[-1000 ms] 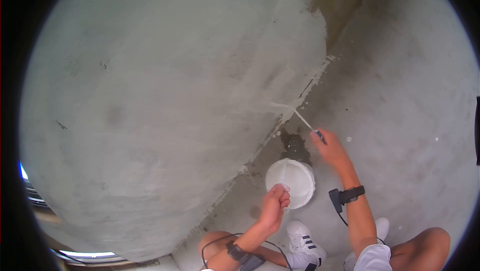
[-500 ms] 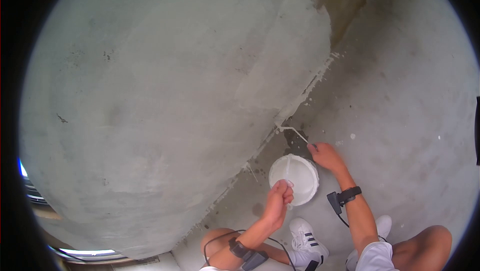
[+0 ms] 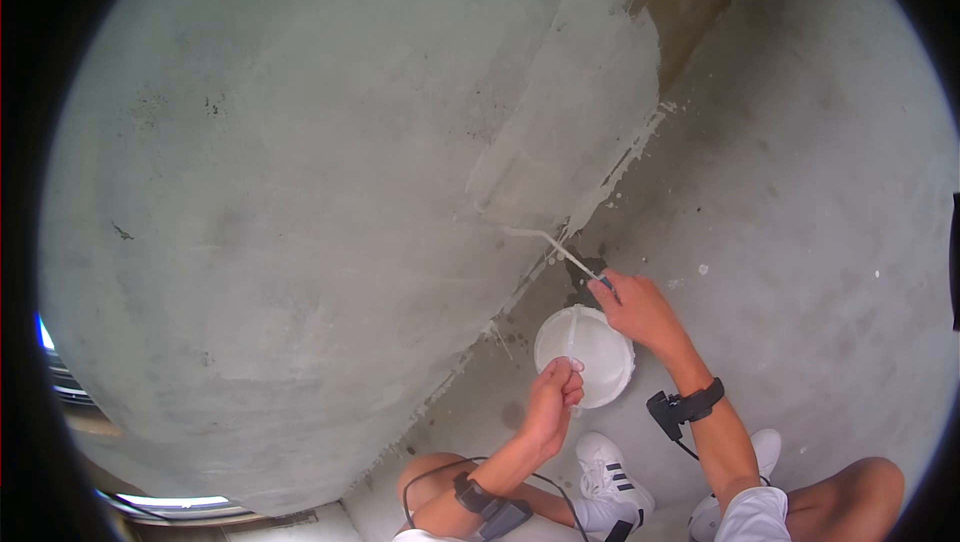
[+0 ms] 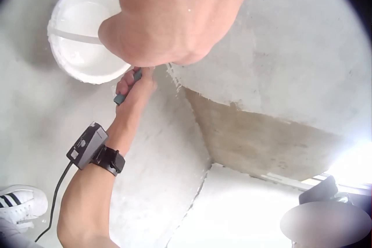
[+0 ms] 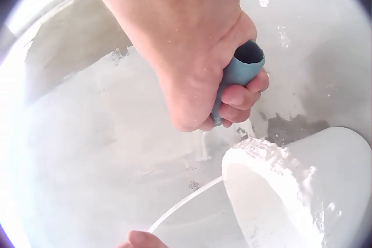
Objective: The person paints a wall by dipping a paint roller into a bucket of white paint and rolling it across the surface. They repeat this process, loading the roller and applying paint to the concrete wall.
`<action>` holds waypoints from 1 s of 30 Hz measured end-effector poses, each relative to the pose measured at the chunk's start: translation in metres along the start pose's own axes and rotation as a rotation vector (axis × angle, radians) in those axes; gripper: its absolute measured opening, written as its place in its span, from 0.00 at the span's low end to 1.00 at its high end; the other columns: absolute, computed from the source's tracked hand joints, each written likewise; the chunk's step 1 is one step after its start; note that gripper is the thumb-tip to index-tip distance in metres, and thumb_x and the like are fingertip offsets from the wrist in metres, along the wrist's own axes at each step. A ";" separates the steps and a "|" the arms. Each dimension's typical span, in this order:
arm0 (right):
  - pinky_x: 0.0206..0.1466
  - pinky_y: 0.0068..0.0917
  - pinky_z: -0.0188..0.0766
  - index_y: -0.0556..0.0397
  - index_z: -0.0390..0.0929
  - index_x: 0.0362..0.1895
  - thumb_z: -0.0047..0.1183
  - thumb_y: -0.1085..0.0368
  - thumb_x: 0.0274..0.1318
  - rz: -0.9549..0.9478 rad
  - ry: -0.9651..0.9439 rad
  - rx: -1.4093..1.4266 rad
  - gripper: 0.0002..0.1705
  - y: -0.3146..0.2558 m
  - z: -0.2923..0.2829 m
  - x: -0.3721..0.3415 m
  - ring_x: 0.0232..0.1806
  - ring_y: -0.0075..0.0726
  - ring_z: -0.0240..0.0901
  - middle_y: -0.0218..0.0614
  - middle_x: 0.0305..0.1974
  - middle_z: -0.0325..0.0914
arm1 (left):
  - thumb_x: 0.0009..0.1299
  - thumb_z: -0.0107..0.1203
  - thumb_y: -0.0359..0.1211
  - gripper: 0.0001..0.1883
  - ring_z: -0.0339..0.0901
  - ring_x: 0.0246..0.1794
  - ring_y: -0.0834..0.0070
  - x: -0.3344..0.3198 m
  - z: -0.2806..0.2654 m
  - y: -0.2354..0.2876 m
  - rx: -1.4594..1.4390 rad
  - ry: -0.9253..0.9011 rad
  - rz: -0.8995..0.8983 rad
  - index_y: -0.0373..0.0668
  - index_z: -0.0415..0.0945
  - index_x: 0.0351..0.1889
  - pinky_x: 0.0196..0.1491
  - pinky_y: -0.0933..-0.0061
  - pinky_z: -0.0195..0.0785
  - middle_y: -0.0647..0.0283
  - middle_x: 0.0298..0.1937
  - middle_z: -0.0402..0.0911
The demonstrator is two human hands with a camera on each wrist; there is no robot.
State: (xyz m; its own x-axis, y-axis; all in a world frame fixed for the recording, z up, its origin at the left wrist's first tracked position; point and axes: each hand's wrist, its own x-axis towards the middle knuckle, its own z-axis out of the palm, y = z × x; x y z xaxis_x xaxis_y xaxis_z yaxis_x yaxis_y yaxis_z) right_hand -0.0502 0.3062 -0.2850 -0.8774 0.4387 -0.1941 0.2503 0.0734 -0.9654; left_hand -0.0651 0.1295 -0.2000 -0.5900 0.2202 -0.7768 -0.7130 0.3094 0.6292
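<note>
My left hand (image 3: 553,407) is curled round the white strap handle (image 5: 180,204) of a round white bucket (image 3: 612,362). In the left wrist view this strap (image 4: 75,37) runs across the bucket mouth to the hand (image 4: 168,21). A paint-crusted rim (image 5: 279,161) shows in the right wrist view, with pale material inside. My right hand (image 3: 642,314) grips the blue-grey handle (image 5: 241,72) of a thin bent rod tool (image 3: 572,260), above and right of the bucket. The tool's far end lies over the grey wall surface, left of the wall-floor joint; exact contact cannot be told.
A brown uncoated patch (image 3: 690,2) borders the grey coating (image 3: 350,142) at the top. Splashes line the joint (image 3: 520,292), and a dark wet spot (image 3: 583,292) lies on the floor beside the bucket. White shoes (image 3: 608,477) and cables are near the bottom.
The right hand first came down from its higher place, then shifted left. The tool's end moved from the joint back over the wall. The left hand stays on the bucket strap.
</note>
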 end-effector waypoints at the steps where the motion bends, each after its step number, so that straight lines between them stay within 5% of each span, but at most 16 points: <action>1: 0.33 0.52 0.65 0.61 0.73 0.32 0.48 0.52 0.66 -0.020 -0.007 -0.009 0.22 -0.011 -0.004 0.001 0.30 0.69 0.70 0.57 0.24 0.74 | 0.79 0.42 0.34 0.10 0.50 0.24 0.87 0.000 0.002 0.001 0.012 0.012 -0.002 0.41 0.70 0.38 0.28 0.83 0.46 0.77 0.25 0.56; 11: 0.29 0.55 0.67 0.58 0.72 0.34 0.48 0.55 0.65 -0.442 -0.053 0.071 0.17 -0.130 -0.017 0.011 0.25 0.67 0.72 0.53 0.19 0.73 | 0.78 0.41 0.32 0.09 0.52 0.24 0.87 0.001 0.021 -0.004 0.024 0.112 0.027 0.42 0.69 0.36 0.28 0.82 0.48 0.76 0.25 0.57; 14: 0.30 0.52 0.69 0.58 0.74 0.35 0.46 0.54 0.66 -0.405 -0.116 0.146 0.18 -0.148 -0.038 0.009 0.25 0.67 0.72 0.51 0.20 0.75 | 0.78 0.42 0.32 0.09 0.52 0.24 0.86 0.001 0.022 -0.003 0.028 0.131 0.023 0.41 0.69 0.36 0.28 0.82 0.48 0.76 0.25 0.57; 17: 0.32 0.49 0.70 0.59 0.75 0.37 0.46 0.51 0.66 -0.426 -0.002 0.078 0.21 -0.111 -0.034 0.020 0.28 0.66 0.74 0.52 0.24 0.77 | 0.76 0.44 0.32 0.07 0.55 0.25 0.86 0.001 0.004 -0.004 0.034 0.039 0.019 0.43 0.71 0.37 0.30 0.81 0.52 0.76 0.26 0.60; 23: 0.48 0.45 0.72 0.56 0.81 0.48 0.48 0.46 0.64 0.036 0.119 0.003 0.26 0.026 -0.048 0.020 0.43 0.62 0.77 0.53 0.38 0.82 | 0.77 0.45 0.33 0.08 0.52 0.24 0.86 -0.006 0.011 0.002 0.027 0.052 0.006 0.42 0.71 0.37 0.29 0.82 0.50 0.76 0.25 0.57; 30: 0.47 0.50 0.71 0.54 0.82 0.43 0.48 0.47 0.64 0.208 0.138 -0.206 0.24 0.098 -0.027 0.025 0.41 0.64 0.76 0.53 0.35 0.81 | 0.79 0.43 0.34 0.10 0.50 0.24 0.86 -0.004 0.006 0.002 0.010 0.050 -0.019 0.40 0.71 0.37 0.28 0.82 0.48 0.76 0.25 0.56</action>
State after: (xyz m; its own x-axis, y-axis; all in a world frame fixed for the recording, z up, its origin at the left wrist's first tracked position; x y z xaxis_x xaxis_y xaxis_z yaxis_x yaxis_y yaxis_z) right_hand -0.0367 0.3484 -0.3796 -0.7384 0.5795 -0.3450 0.5086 0.1426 -0.8491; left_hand -0.0618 0.1353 -0.1959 -0.5945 0.1680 -0.7863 -0.7208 0.3220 0.6138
